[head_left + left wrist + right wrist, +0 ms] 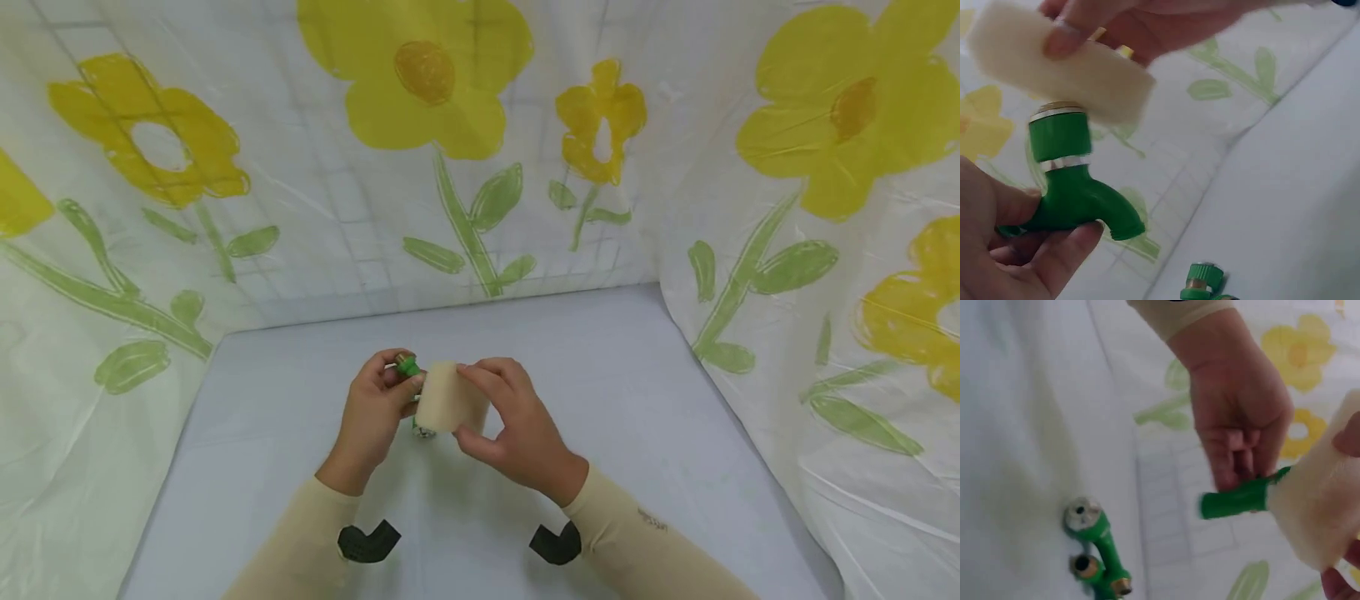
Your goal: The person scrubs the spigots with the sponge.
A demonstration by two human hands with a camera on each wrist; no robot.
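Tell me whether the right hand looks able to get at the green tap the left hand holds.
Probably yes: the right hand is close by the green tap, with only the pale sponge it holds between; bare contact would likely need that shifted first.

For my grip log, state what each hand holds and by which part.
The left hand grips the green tap by its body, behind the spout; the right hand holds the pale sponge-like block by two opposite sides.
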